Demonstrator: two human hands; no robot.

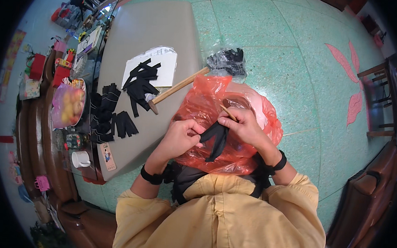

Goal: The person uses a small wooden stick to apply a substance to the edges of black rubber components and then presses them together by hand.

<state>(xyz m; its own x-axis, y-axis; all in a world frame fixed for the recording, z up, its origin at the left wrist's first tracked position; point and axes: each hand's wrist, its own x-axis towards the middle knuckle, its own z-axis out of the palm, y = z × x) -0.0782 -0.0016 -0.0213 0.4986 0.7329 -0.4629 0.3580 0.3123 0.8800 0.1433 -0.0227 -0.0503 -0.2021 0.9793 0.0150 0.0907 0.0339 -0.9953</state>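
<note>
Above my lap, a black fabric strip [219, 143] is stretched between my two hands, its loose end hanging down. My left hand [180, 138] is closed, pinching the strip's left end between thumb and fingertips. A thin wooden stick [228, 112] pokes up out of my right hand [246, 127], whose fingers are closed around it; the strip's upper end runs in under those fingers. Beneath both hands, a translucent red plastic bag [202, 97] is spread over my lap. What lies inside the bag is hard to make out.
To my left, a grey padded surface [149, 24] holds a white sheet [167, 71], loose black strips [140, 86], bundled black pieces [106, 104] and a wooden bar [180, 86]. Nearby stand a white mug [81, 159] and bagged fruit [70, 103]. A clear bag [227, 63] contains black pieces.
</note>
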